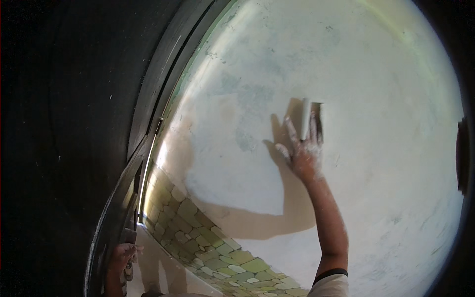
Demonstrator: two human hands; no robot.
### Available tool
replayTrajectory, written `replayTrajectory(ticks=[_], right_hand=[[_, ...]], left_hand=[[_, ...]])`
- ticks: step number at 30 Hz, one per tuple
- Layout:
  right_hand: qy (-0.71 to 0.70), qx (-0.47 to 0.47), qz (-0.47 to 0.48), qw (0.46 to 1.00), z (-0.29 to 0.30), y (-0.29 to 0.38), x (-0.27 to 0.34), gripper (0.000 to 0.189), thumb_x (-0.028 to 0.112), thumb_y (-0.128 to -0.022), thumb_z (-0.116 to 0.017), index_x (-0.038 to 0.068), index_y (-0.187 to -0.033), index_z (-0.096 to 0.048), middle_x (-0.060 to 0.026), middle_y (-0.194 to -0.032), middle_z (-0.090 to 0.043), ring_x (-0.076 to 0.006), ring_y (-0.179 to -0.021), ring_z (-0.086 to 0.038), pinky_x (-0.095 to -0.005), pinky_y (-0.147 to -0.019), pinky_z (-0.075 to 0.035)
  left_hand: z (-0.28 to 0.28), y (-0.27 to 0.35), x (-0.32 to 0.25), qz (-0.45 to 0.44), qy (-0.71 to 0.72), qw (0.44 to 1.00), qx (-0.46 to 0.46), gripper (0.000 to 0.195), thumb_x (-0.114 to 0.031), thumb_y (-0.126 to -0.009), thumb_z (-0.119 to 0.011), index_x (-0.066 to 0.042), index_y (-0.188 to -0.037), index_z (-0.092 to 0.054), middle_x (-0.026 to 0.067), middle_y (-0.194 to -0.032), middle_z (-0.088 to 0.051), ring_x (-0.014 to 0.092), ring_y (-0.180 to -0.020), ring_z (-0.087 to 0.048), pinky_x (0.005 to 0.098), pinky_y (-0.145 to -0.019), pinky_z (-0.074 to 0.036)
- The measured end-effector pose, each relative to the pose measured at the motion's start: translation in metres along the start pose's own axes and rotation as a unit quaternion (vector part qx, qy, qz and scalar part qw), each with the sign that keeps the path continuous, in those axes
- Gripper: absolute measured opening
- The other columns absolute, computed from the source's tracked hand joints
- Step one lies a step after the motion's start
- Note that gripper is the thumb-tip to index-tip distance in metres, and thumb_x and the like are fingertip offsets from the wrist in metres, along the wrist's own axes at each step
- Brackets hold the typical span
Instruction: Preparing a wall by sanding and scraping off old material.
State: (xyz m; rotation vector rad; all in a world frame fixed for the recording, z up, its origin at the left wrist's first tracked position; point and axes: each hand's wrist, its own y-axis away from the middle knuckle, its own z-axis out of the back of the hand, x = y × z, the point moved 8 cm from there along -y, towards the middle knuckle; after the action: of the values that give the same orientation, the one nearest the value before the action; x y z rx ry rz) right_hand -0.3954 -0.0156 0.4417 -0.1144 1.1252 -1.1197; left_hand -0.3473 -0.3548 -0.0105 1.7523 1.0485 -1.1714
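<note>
My right hand [306,156], coated in white dust or filler, reaches up against a pale, patchy wall [363,156]. Its fingers lie over a small flat rectangular piece [305,118] with a light strip and a dark side; its exact kind is unclear. Thumb and one finger are spread away from it. Low at the left, my left hand [125,254], also whitened, is closed around a hand tool [130,235] with a flat grey end, perhaps a putty knife. Part of that tool is hidden by the fingers.
Greenish stone-pattern cladding [222,256] covers the lower wall. A dark frame or door edge [148,148] runs along the left, beside a bright narrow gap. Pale floor [189,280] shows at the bottom. A dark fixture [462,157] sits at the far right.
</note>
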Motion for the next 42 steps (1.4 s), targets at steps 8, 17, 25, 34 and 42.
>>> replayTrajectory(ticks=[8, 17, 25, 34, 42], right_hand=[[0.139, -0.075, -0.049, 0.986, 0.033, -0.058, -0.084, 0.070, 0.048, -0.078, -0.059, 0.015, -0.136, -0.037, -0.0259, -0.129, -0.040, -0.0429, -0.124, -0.030, -0.0523, -0.103, -0.026], [0.190, -0.133, -0.043, 0.972, 0.039, -0.113, -0.115, 0.065, 0.053, -0.082, -0.050, 0.018, -0.136, -0.038, -0.0234, -0.129, -0.042, -0.0388, -0.126, -0.031, -0.0491, -0.105, -0.023], [0.202, -0.109, -0.064, 0.971, 0.011, -0.118, -0.098, 0.071, 0.055, -0.083, -0.047, 0.011, -0.138, -0.033, -0.0213, -0.139, -0.030, -0.0392, -0.130, -0.026, -0.0476, -0.107, -0.019], [-0.002, 0.092, 0.156, 0.983, -0.061, -0.011, 0.034, 0.072, 0.051, -0.074, -0.055, 0.005, -0.128, -0.044, -0.0168, -0.147, -0.016, -0.0308, -0.135, -0.019, -0.0387, -0.111, -0.013], [0.167, -0.074, -0.022, 0.983, 0.053, -0.018, -0.111, 0.075, 0.051, -0.077, -0.057, 0.005, -0.134, -0.037, -0.0152, -0.148, -0.015, -0.0401, -0.134, -0.015, -0.0488, -0.109, -0.016]], left_hand=[[0.010, -0.004, 0.008, 0.015, -0.034, 0.999, -0.006, 0.033, -0.026, -0.087, -0.056, 0.005, -0.095, -0.064, 0.0068, -0.075, -0.063, 0.010, -0.051, -0.051, 0.0224, -0.049, -0.041], [0.027, -0.005, 0.022, 0.037, -0.081, 0.995, -0.039, 0.033, -0.027, -0.089, -0.052, 0.003, -0.091, -0.064, 0.0057, -0.072, -0.061, 0.011, -0.052, -0.051, 0.0223, -0.047, -0.040], [0.029, -0.007, 0.008, -0.006, -0.140, 0.988, -0.068, 0.030, -0.023, -0.089, -0.051, 0.003, -0.091, -0.065, 0.0065, -0.070, -0.062, 0.010, -0.055, -0.053, 0.0254, -0.053, -0.042], [0.014, -0.001, -0.013, 0.038, -0.103, 0.993, -0.052, 0.032, -0.022, -0.090, -0.049, 0.005, -0.092, -0.065, 0.0069, -0.071, -0.062, 0.010, -0.052, -0.051, 0.0241, -0.050, -0.041], [0.038, -0.008, 0.021, 0.060, -0.078, 0.993, -0.062, 0.030, -0.022, -0.089, -0.052, 0.005, -0.089, -0.064, 0.0072, -0.070, -0.062, 0.011, -0.051, -0.052, 0.0235, -0.048, -0.040]])
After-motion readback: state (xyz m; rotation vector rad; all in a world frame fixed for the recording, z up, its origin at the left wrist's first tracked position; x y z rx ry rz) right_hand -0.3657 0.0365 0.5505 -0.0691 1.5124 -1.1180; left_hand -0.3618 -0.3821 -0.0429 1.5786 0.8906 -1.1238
